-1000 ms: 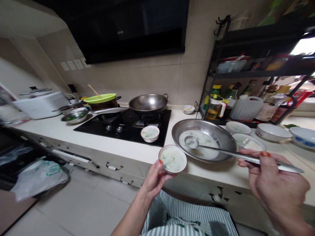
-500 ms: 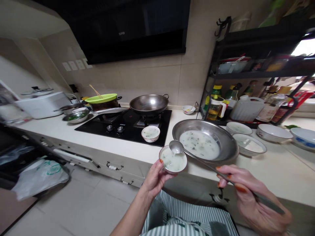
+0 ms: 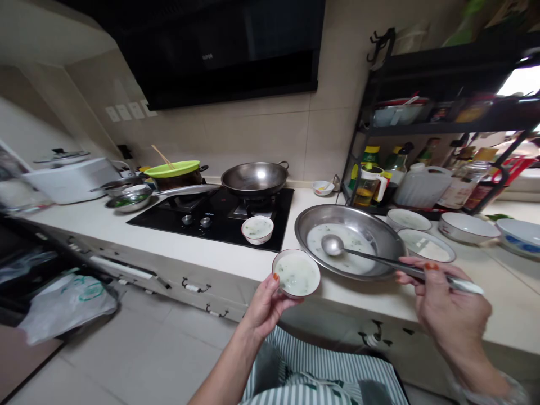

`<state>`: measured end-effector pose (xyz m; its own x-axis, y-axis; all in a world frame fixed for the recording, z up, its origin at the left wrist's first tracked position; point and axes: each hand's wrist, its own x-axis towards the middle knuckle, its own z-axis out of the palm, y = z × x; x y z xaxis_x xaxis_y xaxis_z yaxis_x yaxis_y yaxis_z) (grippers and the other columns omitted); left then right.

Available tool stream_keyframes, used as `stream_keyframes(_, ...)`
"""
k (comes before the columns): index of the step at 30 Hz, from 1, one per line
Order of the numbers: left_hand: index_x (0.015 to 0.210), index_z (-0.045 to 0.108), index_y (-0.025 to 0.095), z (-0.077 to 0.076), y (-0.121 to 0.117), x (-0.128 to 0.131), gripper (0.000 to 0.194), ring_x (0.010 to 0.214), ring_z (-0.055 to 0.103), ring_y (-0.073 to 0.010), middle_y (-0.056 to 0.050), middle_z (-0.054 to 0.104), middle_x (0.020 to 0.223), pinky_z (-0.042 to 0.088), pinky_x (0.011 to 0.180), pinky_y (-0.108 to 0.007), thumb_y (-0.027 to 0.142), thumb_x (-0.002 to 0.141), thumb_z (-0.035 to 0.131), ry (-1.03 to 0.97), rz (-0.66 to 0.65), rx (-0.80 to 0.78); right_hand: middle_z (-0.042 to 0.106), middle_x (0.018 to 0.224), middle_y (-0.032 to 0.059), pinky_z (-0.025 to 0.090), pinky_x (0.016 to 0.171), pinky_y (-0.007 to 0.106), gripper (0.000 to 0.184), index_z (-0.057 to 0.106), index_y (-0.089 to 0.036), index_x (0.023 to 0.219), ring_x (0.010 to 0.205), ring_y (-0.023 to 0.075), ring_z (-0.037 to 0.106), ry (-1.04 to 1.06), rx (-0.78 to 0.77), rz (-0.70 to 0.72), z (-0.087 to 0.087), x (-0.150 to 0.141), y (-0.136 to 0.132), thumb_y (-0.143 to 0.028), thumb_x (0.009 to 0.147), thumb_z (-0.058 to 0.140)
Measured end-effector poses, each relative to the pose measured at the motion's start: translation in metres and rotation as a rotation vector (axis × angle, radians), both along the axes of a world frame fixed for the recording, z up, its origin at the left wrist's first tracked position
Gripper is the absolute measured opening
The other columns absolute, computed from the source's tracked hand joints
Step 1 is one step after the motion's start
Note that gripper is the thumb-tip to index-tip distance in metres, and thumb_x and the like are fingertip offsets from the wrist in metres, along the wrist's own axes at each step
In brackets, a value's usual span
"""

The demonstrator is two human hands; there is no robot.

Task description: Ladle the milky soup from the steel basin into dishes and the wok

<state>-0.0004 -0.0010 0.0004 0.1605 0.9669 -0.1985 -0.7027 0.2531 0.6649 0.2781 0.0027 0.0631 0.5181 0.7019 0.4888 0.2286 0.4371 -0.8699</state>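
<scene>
- Steel basin (image 3: pixel 390 239): your ladle (image 3: pixel 363 255) reaches inside; scoop gently.
- Your right hand (image 3: pixel 453 309) wraps its handle (image 3: pixel 386 261).
- Your left hand (image 3: pixel 270 309) pinches the bowl (image 3: pixel 316 280) beside the basin (quite full, so hold level).

The pale worktop (image 3: pixel 514 292) before me carries a black hob (image 3: pixel 156 219), a small dish (image 3: pixel 322 190) towards the back, a wide steel basin (image 3: pixel 390 239) of cloudy liquid (image 3: pixel 316 239) and, to its right, several bowls (image 3: pixel 468 229).

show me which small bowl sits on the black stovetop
The bowl near the front right corner of the stovetop, in front of the wok; the held bowl is in the left hand, and other bowls stand on the counter.
</scene>
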Motion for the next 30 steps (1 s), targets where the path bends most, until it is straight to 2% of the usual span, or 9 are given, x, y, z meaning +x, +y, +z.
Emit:
stream_keyframes(4, 0.113, 0.060, 0.013, -0.001, 0.001, 0.000, 0.043, 0.096, 0.065, -0.0299, -0.016, 0.064, 0.118, 0.057, 0.078, -0.046, 0.033, 0.076, 0.071, -0.007, 0.004, -0.004, 0.068, 0.087, 0.0060, 0.053, 0.065, 0.032, 0.027, 0.063, -0.018, 0.086, 0.059, 0.0144, 0.064, -0.325, -0.034, -0.084, -0.013, 0.007, 0.002, -0.042, 0.089, 0.051)
stream_keyframes(7, 0.109, 0.061, 0.013, -0.001, 0.000, 0.000, 0.040, 0.096, 0.065, -0.0292, -0.016, 0.064, 0.118, 0.057, 0.078, -0.047, 0.032, 0.076, 0.071, -0.003, 0.009, -0.003, 0.068, 0.084, 0.0051, 0.053, 0.069, 0.033, 0.026, 0.063, -0.019, 0.086, 0.061, 0.0153, 0.065, -0.403, 0.004, -0.065, -0.020, 0.005, 0.002, -0.041, 0.089, 0.051)
stream_keyframes(12, 0.111, 0.061, 0.014, -0.001, -0.001, 0.000, 0.039, 0.096, 0.064, -0.0286, -0.015, 0.063, 0.120, 0.057, 0.078, -0.047, 0.031, 0.077, 0.070, -0.013, 0.007, 0.008, 0.069, 0.088, 0.0060, 0.053, 0.056, 0.029, 0.028, 0.059, -0.018, 0.086, 0.056, 0.0143, 0.065, -0.187, -0.077, -0.063, -0.022, 0.006, 0.003, -0.045, 0.086, 0.054)
stream_keyframes(18, 0.115, 0.060, 0.013, -0.001, -0.001, 0.000, 0.043, 0.095, 0.065, -0.0282, -0.016, 0.064, 0.118, 0.057, 0.077, -0.046, 0.031, 0.077, 0.070, -0.010, 0.011, 0.000, 0.068, 0.084, 0.0055, 0.054, 0.051, 0.023, 0.032, 0.057, -0.016, 0.080, 0.053, 0.0124, 0.065, 0.056, -0.070, -0.054, -0.015, 0.010, 0.004, -0.047, 0.079, 0.064)
stream_keyframes(24, 0.110, 0.062, 0.013, 0.000, 0.000, 0.000, 0.038, 0.098, 0.064, -0.0287, -0.016, 0.063, 0.121, 0.056, 0.079, -0.048, 0.031, 0.077, 0.070, -0.008, 0.015, 0.004, 0.067, 0.078, 0.0048, 0.056, 0.051, 0.022, 0.033, 0.058, -0.014, 0.078, 0.051, 0.0123, 0.065, 0.176, -0.053, -0.049, -0.005, 0.005, 0.002, -0.045, 0.074, 0.069)
stream_keyframes(30, 0.112, 0.061, 0.013, 0.000, -0.001, 0.000, 0.043, 0.095, 0.065, -0.0293, -0.017, 0.063, 0.120, 0.057, 0.077, -0.046, 0.032, 0.076, 0.071, -0.002, 0.020, -0.010, 0.068, 0.078, 0.0049, 0.056, 0.050, 0.022, 0.035, 0.059, -0.015, 0.078, 0.053, 0.0131, 0.066, 0.204, -0.040, -0.028, -0.004, 0.006, 0.001, -0.047, 0.071, 0.070)
